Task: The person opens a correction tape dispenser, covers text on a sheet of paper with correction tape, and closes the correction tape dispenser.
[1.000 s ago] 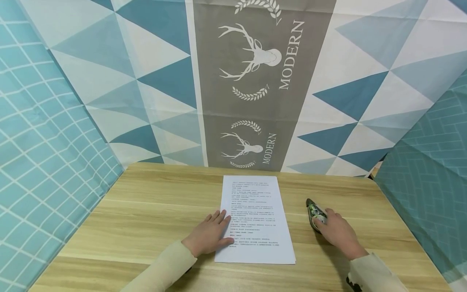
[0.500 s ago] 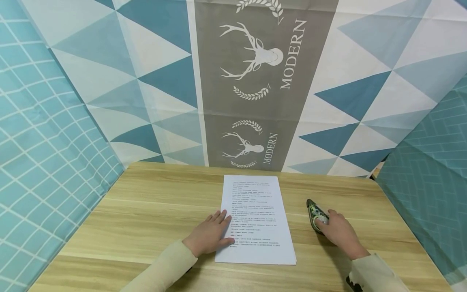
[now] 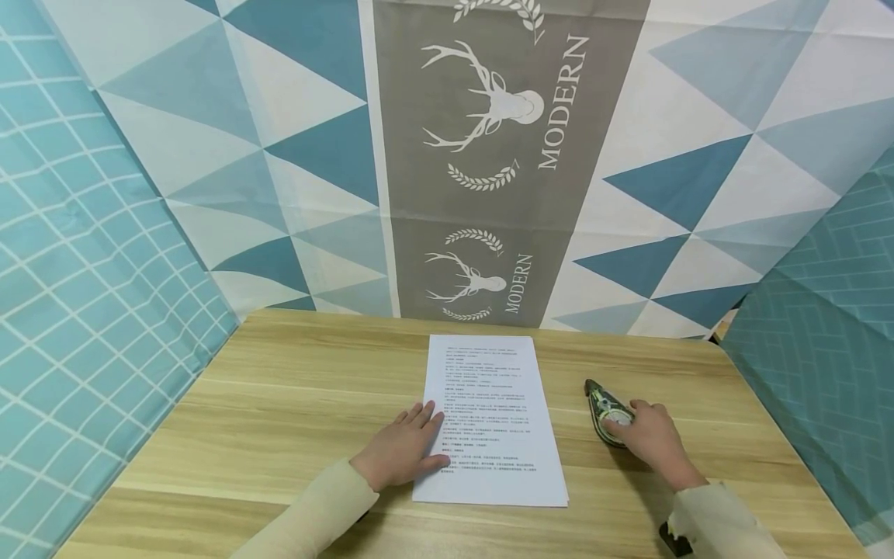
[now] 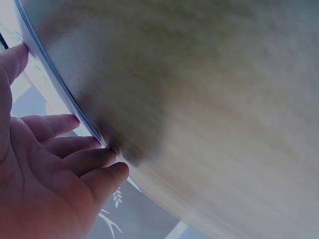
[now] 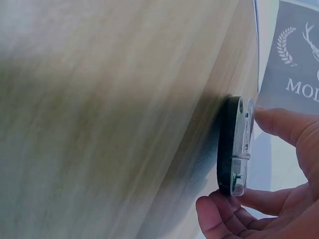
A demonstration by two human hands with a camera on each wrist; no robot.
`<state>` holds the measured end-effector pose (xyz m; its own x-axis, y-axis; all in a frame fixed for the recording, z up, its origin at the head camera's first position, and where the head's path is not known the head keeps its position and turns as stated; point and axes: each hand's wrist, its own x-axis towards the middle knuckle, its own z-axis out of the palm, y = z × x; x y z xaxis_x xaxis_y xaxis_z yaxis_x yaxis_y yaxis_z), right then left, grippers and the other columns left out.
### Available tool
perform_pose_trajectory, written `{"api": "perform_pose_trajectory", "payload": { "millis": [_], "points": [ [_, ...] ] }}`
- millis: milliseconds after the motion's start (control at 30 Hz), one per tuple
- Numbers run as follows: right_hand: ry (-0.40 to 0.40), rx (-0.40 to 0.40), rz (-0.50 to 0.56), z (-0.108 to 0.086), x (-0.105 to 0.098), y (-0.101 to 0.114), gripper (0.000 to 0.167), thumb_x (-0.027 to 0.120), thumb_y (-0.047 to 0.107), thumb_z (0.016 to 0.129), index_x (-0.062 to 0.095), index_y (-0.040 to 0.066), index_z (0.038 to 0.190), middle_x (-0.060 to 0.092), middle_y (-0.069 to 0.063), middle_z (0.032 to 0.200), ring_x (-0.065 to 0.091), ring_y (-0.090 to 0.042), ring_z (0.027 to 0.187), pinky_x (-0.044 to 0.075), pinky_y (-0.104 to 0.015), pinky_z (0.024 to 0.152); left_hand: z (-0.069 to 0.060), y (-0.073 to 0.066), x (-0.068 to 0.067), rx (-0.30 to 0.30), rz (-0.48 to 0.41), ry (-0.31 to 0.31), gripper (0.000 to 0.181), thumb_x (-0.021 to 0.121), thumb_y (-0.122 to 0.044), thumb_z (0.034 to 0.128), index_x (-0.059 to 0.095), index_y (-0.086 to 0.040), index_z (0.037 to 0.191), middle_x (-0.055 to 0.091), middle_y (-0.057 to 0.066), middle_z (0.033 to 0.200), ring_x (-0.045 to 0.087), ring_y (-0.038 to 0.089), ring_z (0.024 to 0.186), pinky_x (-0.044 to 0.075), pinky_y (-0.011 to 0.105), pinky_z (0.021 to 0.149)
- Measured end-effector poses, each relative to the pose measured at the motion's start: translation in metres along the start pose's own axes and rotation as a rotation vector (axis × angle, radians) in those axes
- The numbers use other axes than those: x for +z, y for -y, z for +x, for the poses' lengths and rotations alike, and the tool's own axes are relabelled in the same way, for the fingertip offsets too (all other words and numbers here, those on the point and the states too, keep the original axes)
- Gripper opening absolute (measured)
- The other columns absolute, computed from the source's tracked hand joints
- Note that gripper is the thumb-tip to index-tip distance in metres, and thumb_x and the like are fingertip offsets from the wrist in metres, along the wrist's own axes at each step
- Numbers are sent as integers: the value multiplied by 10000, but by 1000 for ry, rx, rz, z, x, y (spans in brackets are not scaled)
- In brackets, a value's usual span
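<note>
A small stack of white printed paper [image 3: 492, 419] lies on the wooden tabletop. Across its left edge rests my left hand [image 3: 400, 452], fingers extended and thumb spread apart. The left wrist view has the fingertips of that hand [image 4: 45, 174] along the sheets' edge. Right of the paper, my right hand [image 3: 658, 446] holds a correction tape [image 3: 604, 407] with a dark tip and a clear, patterned case. From the right wrist, the correction tape [image 5: 234, 147] appears edge-on, dark side against the table, with digits of the right hand [image 5: 299, 204] at both its ends.
The wooden table [image 3: 300, 388] extends on both sides of the sheets. Behind it stands a patterned backdrop [image 3: 482, 155] with deer heads and triangles. A light-blue grid cloth [image 3: 98, 256] borders the left, a teal cloth [image 3: 817, 334] the right.
The correction tape has turned to lie flatter, its round clear face now more visible, as my right hand shifts slightly. My left hand stays in place on the paper.
</note>
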<state>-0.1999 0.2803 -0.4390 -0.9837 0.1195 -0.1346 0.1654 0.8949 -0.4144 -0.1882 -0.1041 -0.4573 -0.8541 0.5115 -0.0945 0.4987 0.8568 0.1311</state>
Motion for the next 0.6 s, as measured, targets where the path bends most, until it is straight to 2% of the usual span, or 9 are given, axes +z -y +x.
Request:
{"api": "perform_pose_trajectory", "payload": {
  "millis": [267, 467, 600],
  "points": [
    [53, 52, 123, 7, -3, -5, 795, 661, 437, 812, 437, -202, 1230, 480, -325, 1058, 496, -331, 894, 482, -364, 679, 0, -2, -3, -6, -18, 7, 718, 509, -549, 888, 434, -38, 1387, 369, 185, 1472, 351, 360, 1362, 340, 486, 1103],
    [112, 110, 232, 9, -2, -7, 825, 663, 463, 812, 362, -157, 1266, 507, -314, 1108, 543, -322, 914, 484, -345, 688, -1, -2, -3, -12, -31, 21, 718, 508, -548, 890, 426, -43, 1394, 356, 177, 1482, 335, 352, 1373, 330, 485, 1109],
    [144, 166, 309, 8, -2, -5, 823, 657, 451, 824, 302, -125, 1293, 457, -315, 1172, 513, -352, 981, 474, -353, 727, -1, -1, -3, -8, -26, 19, 717, 504, -549, 892, 426, -42, 1394, 356, 179, 1481, 337, 350, 1373, 333, 482, 1109]
  ]
}}
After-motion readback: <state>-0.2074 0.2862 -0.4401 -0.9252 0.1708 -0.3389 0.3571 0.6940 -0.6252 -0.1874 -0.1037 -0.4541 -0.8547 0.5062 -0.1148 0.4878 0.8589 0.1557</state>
